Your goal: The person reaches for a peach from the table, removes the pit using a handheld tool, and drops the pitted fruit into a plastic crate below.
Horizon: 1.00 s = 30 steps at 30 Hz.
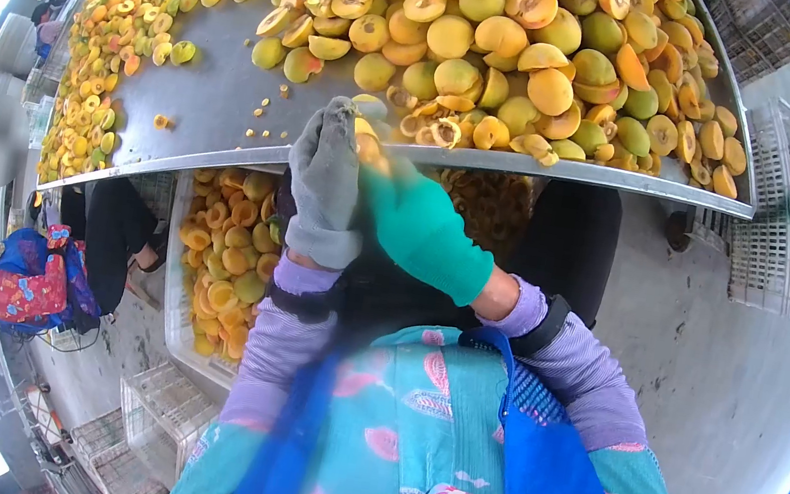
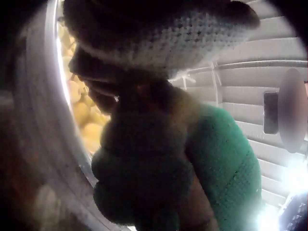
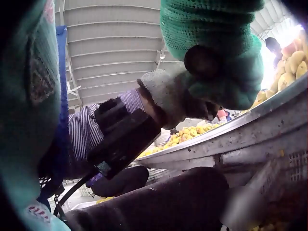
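Both gloved hands meet at the near edge of a metal table. The left hand, in a grey glove, has its fingers bent against a yellow-orange fruit. From the other side the right hand, in a green glove, touches the same fruit. In the right wrist view the green fingers curl round a dark round-ended object; what it is cannot be told. The left wrist view shows the grey glove over the green one, their grip largely in shadow.
Yellow and green fruits, many halved, are heaped on the table. Below its edge, a white crate holds fruit halves beside the person's legs. Another person sits at the left. Plastic crates stand at the right.
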### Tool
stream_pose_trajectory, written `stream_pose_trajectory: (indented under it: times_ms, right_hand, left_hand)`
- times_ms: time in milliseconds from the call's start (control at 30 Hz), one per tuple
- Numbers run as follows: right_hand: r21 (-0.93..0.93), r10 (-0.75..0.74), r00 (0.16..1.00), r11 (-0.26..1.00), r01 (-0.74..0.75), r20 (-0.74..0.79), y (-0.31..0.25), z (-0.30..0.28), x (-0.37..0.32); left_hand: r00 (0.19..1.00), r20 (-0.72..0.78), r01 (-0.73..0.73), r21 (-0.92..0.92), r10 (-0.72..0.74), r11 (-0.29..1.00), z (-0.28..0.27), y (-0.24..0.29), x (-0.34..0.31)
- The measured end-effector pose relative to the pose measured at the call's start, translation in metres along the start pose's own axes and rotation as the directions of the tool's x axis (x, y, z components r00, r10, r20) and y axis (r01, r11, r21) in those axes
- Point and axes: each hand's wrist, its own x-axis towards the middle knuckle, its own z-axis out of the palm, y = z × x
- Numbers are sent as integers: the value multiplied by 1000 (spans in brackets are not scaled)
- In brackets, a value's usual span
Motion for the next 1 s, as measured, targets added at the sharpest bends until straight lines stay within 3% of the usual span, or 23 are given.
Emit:
stream_pose_trajectory:
  times_ms: [67, 200, 267, 433, 533, 567, 600, 633, 667, 700, 733, 767, 800, 867, 933, 967, 1000]
  right_hand:
    - [44, 64, 998, 997, -63, -26, 1, 5, -1]
    - [49, 129, 991, 990, -129, 22, -2, 2, -5]
    - [68, 107, 994, 992, -109, 36, -3, 0, -7]
    - [254, 16, 999, 967, -4, -44, 3, 7, -12]
    - [234, -102, 991, 965, 120, -87, 23, 25, -10]
    - [506, 209, 972, 831, -233, 105, 9, 13, -3]
    - [648, 422, 828, 523, -554, 368, -7, -2, 1]
    - [623, 487, 588, 108, -775, 646, -18, -12, 2]
    - [658, 479, 629, 132, -741, 612, -16, -14, -2]
    - [684, 455, 665, 152, -713, 593, -13, -14, -7]
    - [705, 413, 696, 160, -691, 588, -11, -9, -10]
    - [655, 446, 666, 207, -727, 598, -8, -6, -10]
    - [602, 480, 641, 258, -755, 599, -4, -4, -8]
    - [610, 518, 548, 64, -790, 656, -24, -14, 2]
    - [626, 346, 544, -199, -754, 764, -20, -19, 6]
    - [605, 261, 545, -331, -725, 797, -19, -19, 8]
    - [609, 362, 544, -87, -789, 757, -19, -16, 7]
  left_hand:
    - [999, -49, -21, 44, 23, 999, 8, 1, -4]
    - [999, 0, -53, 114, 53, 992, 1, -5, -3]
    - [999, 15, -51, 131, 49, 990, -4, -7, -1]
    - [967, 244, -18, 343, -71, 939, -15, -5, 16]
    - [945, 312, -54, 451, -101, 891, -10, -3, 25]
    - [939, 328, -74, 480, -100, 874, -8, -3, 28]
    - [924, 353, -15, 425, -150, 905, -6, -3, 28]
    - [907, 373, 48, 369, -196, 928, -3, -2, 28]
    - [893, 387, 108, 311, -230, 944, -3, 0, 32]
    - [845, 531, -161, 139, 63, 977, -16, -24, 40]
    - [706, 616, -378, -89, 349, 921, -30, -48, 47]
    - [703, 628, -385, -59, 334, 921, -30, -43, 43]
    - [749, 609, -339, 14, 261, 941, -23, -41, 39]
    - [859, 509, -184, 218, 49, 958, -10, -27, 34]
    - [901, 425, -127, 456, -90, 881, -2, 2, 30]
    - [857, 504, -380, 483, 104, 789, -7, 4, 31]
    - [762, 591, -599, 484, 266, 638, -14, 5, 32]
